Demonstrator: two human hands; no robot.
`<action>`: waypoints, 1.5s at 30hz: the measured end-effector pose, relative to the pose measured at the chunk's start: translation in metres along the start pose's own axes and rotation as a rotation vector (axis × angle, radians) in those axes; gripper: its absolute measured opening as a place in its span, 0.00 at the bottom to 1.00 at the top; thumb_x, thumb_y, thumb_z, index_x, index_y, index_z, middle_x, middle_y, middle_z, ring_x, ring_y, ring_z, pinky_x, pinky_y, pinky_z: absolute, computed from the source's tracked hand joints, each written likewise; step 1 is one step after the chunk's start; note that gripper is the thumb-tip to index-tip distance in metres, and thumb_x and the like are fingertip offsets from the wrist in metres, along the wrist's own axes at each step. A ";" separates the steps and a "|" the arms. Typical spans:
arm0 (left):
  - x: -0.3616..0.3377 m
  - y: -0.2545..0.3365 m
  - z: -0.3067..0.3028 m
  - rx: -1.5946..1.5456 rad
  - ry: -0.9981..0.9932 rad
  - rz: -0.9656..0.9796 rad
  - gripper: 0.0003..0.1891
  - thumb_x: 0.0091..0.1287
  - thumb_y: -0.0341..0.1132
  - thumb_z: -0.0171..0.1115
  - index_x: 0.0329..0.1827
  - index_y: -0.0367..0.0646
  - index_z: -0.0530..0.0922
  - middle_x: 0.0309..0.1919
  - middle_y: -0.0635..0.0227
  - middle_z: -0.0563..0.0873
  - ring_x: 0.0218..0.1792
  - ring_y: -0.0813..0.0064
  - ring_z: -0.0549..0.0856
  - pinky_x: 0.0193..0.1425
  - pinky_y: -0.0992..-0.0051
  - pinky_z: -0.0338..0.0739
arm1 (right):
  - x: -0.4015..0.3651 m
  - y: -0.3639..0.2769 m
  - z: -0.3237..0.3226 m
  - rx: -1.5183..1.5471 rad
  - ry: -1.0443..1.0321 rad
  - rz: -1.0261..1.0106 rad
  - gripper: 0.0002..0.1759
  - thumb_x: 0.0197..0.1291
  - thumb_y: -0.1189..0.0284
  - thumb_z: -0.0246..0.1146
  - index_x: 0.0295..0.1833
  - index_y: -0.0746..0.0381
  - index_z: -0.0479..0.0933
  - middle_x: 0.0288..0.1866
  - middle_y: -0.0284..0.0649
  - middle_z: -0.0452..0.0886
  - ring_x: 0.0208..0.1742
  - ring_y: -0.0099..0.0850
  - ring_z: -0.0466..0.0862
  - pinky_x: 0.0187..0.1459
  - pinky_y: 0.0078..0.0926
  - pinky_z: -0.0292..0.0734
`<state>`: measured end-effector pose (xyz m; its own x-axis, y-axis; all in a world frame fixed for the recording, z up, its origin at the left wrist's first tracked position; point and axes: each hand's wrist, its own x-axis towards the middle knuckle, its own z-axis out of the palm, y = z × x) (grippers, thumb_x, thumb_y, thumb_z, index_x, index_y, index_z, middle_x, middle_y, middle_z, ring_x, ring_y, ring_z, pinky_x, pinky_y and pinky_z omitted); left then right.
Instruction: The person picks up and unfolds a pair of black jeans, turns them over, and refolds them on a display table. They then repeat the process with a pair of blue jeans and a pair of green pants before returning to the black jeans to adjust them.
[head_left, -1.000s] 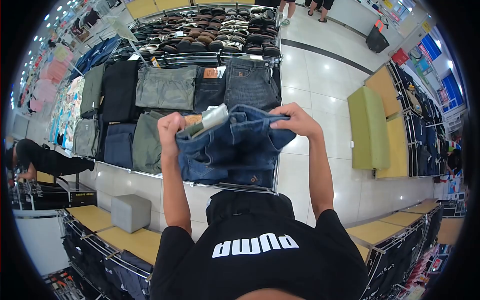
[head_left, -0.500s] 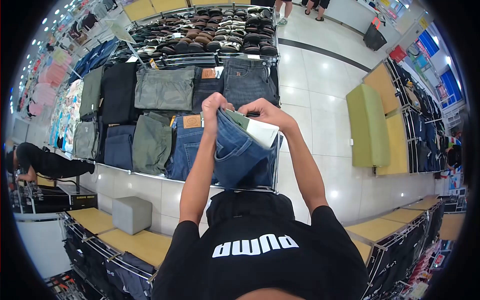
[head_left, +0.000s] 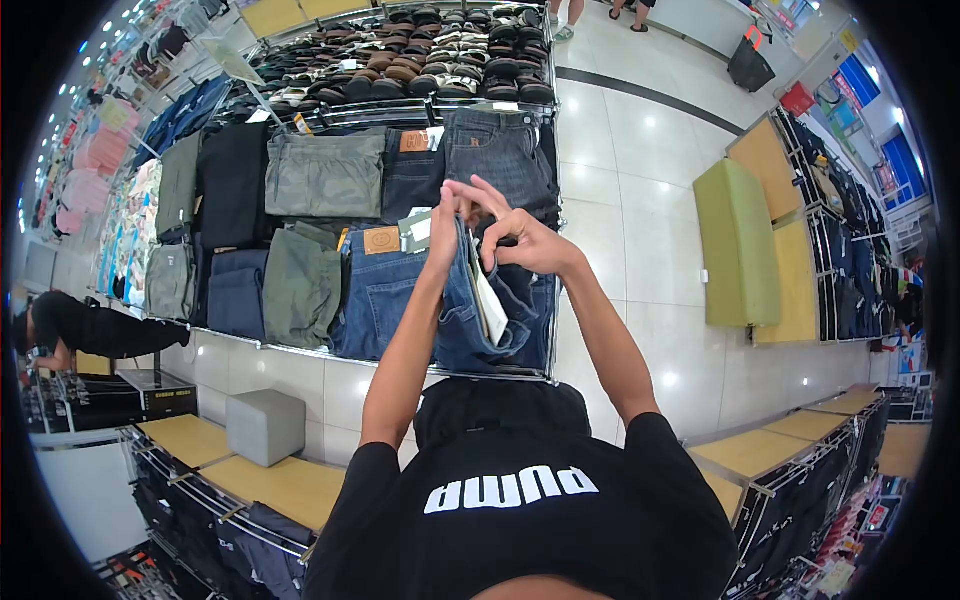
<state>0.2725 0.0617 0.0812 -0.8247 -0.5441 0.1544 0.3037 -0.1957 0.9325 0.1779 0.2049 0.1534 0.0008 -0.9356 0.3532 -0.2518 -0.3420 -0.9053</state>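
Note:
A folded pair of blue jeans (head_left: 462, 318) is raised at the near right corner of the clothes table, its waist opening parted. My left hand (head_left: 446, 232) is closed on the left side of the waistband; its fingers are partly hidden. On the other side my right hand (head_left: 535, 247) pinches the waistband's edge between thumb and forefinger, other fingers stretched up and left. Inside the opening a white paper tag (head_left: 490, 308) shows. A grey-green tag (head_left: 414, 232) lies just left of my left hand, over another pair of jeans (head_left: 385, 290) with a tan waist patch.
Folded trousers (head_left: 326, 175) in green, black and denim cover the table, with rows of sandals (head_left: 400, 65) beyond. A green padded bench (head_left: 735, 255) stands right, a grey cube stool (head_left: 265, 428) near left. Another person (head_left: 90, 325) bends over at far left.
The jeans have turned more upright and their waist opening has spread. My right hand has moved slightly down and now pinches the waistband edge. The white tag has sunk inside.

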 end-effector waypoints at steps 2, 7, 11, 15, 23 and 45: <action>-0.001 0.000 0.006 -0.011 -0.030 -0.047 0.37 0.78 0.66 0.31 0.17 0.47 0.64 0.26 0.62 0.83 0.30 0.76 0.80 0.32 0.79 0.72 | 0.001 0.009 -0.003 -0.057 0.043 0.012 0.09 0.42 0.79 0.68 0.26 0.50 0.87 0.85 0.41 0.53 0.86 0.46 0.39 0.80 0.55 0.24; -0.005 0.017 0.017 0.060 -0.039 -0.103 0.40 0.78 0.66 0.30 0.21 0.42 0.72 0.28 0.60 0.84 0.33 0.72 0.83 0.35 0.77 0.76 | 0.001 0.009 -0.004 -0.119 0.047 0.037 0.11 0.39 0.76 0.71 0.27 0.44 0.89 0.84 0.37 0.55 0.86 0.47 0.38 0.80 0.55 0.23; 0.000 0.011 0.001 0.360 -0.230 -0.152 0.44 0.77 0.67 0.28 0.29 0.34 0.79 0.28 0.62 0.83 0.36 0.71 0.84 0.46 0.72 0.79 | -0.004 0.001 0.002 -0.363 0.046 0.109 0.12 0.37 0.74 0.76 0.27 0.41 0.89 0.84 0.34 0.55 0.86 0.48 0.36 0.79 0.60 0.24; -0.018 0.011 0.009 0.246 -0.208 -0.336 0.44 0.78 0.67 0.27 0.47 0.32 0.81 0.32 0.60 0.85 0.49 0.66 0.84 0.65 0.66 0.72 | -0.006 -0.007 0.004 -0.457 0.038 0.068 0.13 0.35 0.72 0.76 0.26 0.38 0.89 0.84 0.33 0.55 0.86 0.48 0.36 0.77 0.63 0.20; -0.026 0.018 0.018 0.209 -0.244 -0.422 0.24 0.80 0.49 0.42 0.64 0.38 0.72 0.42 0.61 0.85 0.52 0.69 0.80 0.61 0.68 0.72 | -0.014 -0.030 0.012 -0.435 -0.140 0.053 0.08 0.43 0.68 0.76 0.26 0.38 0.89 0.84 0.33 0.56 0.86 0.47 0.37 0.77 0.64 0.19; -0.013 0.011 -0.004 -0.164 0.475 -0.172 0.30 0.80 0.55 0.45 0.20 0.45 0.70 0.16 0.69 0.75 0.18 0.78 0.73 0.22 0.75 0.69 | -0.065 0.003 0.020 -0.496 0.223 0.085 0.24 0.51 0.63 0.74 0.56 0.48 0.83 0.80 0.45 0.62 0.82 0.48 0.56 0.78 0.51 0.47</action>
<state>0.2887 0.0635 0.0878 -0.5739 -0.7949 -0.1967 0.2848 -0.4189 0.8622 0.1966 0.2634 0.1231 -0.2310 -0.8983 0.3738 -0.6680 -0.1329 -0.7322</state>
